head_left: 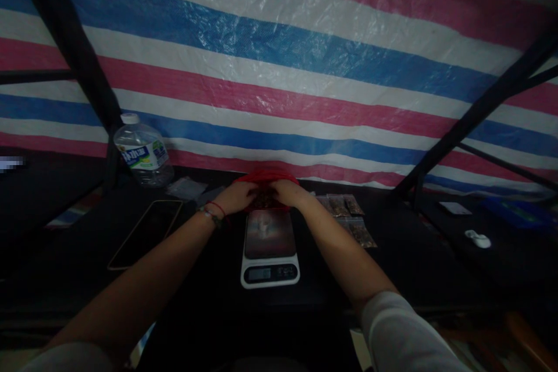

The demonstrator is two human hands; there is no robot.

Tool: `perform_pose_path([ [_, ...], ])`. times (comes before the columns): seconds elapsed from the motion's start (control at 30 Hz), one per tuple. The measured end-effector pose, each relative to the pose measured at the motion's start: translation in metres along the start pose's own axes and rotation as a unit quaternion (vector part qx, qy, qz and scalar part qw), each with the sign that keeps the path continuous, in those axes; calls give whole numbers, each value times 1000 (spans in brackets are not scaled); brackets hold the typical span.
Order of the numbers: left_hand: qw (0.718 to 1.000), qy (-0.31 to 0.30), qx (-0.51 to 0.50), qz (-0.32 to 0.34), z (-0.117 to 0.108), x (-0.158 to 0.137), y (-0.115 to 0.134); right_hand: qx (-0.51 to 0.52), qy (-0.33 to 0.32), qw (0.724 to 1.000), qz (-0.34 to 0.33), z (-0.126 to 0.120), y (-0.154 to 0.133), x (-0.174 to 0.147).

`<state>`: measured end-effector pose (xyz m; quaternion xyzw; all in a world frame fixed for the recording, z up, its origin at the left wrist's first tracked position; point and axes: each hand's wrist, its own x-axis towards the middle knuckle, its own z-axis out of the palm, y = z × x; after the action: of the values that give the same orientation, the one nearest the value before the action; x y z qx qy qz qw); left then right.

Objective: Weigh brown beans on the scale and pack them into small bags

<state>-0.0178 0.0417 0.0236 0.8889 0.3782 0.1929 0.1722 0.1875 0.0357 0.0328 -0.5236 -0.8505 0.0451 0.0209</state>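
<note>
A red bag (265, 175) lies behind the scale, its mouth open on dark brown loose contents (263, 200). My left hand (238, 195) is closed on the bag's left side, with the fingertips partly hidden at the opening. On the opposite side, my right hand (288, 192) is closed on the bag's right edge, its fingers curled inward and dim. Directly in front of both hands sits a white kitchen scale (270, 279) with a dark, shiny plate. Its display is lit, but the reading is too small to make out.
Several small filled zip bags (355, 224) lie right of my right forearm. To the left are a phone (146, 234), a clear plastic bag (186, 187) and a large plastic bottle (143, 154). A white earbud case (478, 239) lies far right. Striped sheeting (279, 93) hangs behind.
</note>
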Motion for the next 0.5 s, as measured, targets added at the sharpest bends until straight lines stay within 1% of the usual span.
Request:
perform_pose_path([
  [0.07,999,27,-14,-20,-5,-10,4,37,-5,999,-36,-1,-4,6],
  [0.1,999,27,-23,-24,-6,-15,7,58,-17,997,-53,-1,-6,9],
  [0.13,999,18,-32,-19,-6,-22,11,78,-32,994,-68,1,-8,12],
  [0.2,999,-15,-37,25,-2,-34,18,107,-62,988,-87,5,-12,19],
  [0.27,998,-32,-19,59,5,-43,24,105,-85,988,-76,11,-15,25],
  [0.33,998,-30,-5,60,13,-46,27,86,-91,991,-53,18,-17,31],
  [0.4,999,-7,-7,43,16,-44,25,76,-86,993,-38,23,-17,34],
  [0.5,997,78,-10,-22,12,-30,21,65,-80,995,-16,26,-17,36],
])
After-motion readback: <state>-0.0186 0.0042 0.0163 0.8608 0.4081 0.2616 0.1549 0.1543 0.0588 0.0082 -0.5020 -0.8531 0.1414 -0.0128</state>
